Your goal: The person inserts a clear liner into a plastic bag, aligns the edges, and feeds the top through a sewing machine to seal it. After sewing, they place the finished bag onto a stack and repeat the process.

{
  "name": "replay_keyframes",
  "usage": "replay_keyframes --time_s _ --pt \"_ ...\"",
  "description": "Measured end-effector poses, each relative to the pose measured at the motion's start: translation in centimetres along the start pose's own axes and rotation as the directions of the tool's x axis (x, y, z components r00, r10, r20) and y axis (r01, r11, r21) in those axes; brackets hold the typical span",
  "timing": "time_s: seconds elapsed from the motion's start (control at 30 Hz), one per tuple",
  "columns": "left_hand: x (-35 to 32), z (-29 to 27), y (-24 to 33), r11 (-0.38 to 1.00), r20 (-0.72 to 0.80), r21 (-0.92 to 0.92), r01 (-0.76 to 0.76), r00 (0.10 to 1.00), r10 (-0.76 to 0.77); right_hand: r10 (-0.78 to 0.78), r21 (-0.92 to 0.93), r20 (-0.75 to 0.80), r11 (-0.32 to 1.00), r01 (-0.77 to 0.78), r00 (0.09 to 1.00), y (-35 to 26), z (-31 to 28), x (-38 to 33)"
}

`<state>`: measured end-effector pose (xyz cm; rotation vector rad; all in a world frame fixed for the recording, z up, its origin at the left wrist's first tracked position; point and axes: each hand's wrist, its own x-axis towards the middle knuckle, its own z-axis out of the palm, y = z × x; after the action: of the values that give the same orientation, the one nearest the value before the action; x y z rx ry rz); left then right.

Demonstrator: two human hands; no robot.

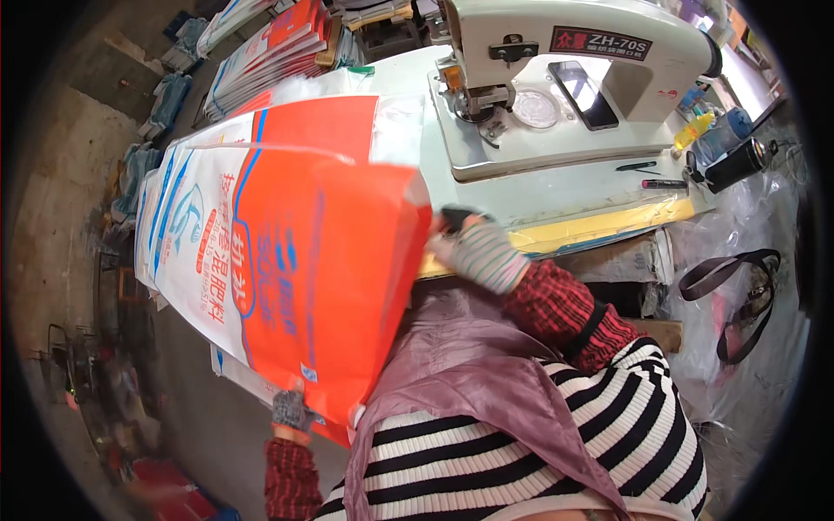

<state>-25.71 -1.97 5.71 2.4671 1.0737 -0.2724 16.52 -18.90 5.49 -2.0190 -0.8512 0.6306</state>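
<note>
A large red and white printed sack, flat and slack, slants across the space in front of me. My left hand, in a grey fingerless glove, grips its lower edge near the bottom corner. At the sack's right edge is my right hand, in a striped fingerless glove, with its fingers closed at that edge. A dark patch shows at those fingers, too blurred to name. Under the held sack lie more white and blue sacks, partly hidden by it.
An industrial sewing machine stands on the white table, with a phone on its bed. A marker and a black flask lie at the right. Stacked sacks sit at the far left.
</note>
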Motion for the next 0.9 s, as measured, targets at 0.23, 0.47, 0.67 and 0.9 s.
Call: replay_keyframes --time_s 0.23,0.47,0.67,0.9 --pt "12.4 -14.1 7.5 0.972 -0.168 0.109 0.207 0.968 -0.188 0.001 -0.314 -0.054 0.949 -0.018 0.999 1.5 0.7 2.6" --pt "32.5 -7.4 18.9 0.913 0.104 0.407 -0.025 0.994 -0.019 -0.691 -0.620 -0.125 0.615 0.488 0.712 5.3 -0.6 0.7" --pt "31.8 -6.8 23.9 0.919 0.101 0.393 -0.010 0.994 -0.032 -0.444 -0.246 -0.419 0.895 0.371 0.792 0.7 -2.4 -1.1" --pt "32.0 -5.1 24.7 0.875 -0.033 0.481 0.064 0.998 -0.055 -0.520 -0.115 -0.307 0.852 0.511 0.797 -1.8 -3.7 0.8"
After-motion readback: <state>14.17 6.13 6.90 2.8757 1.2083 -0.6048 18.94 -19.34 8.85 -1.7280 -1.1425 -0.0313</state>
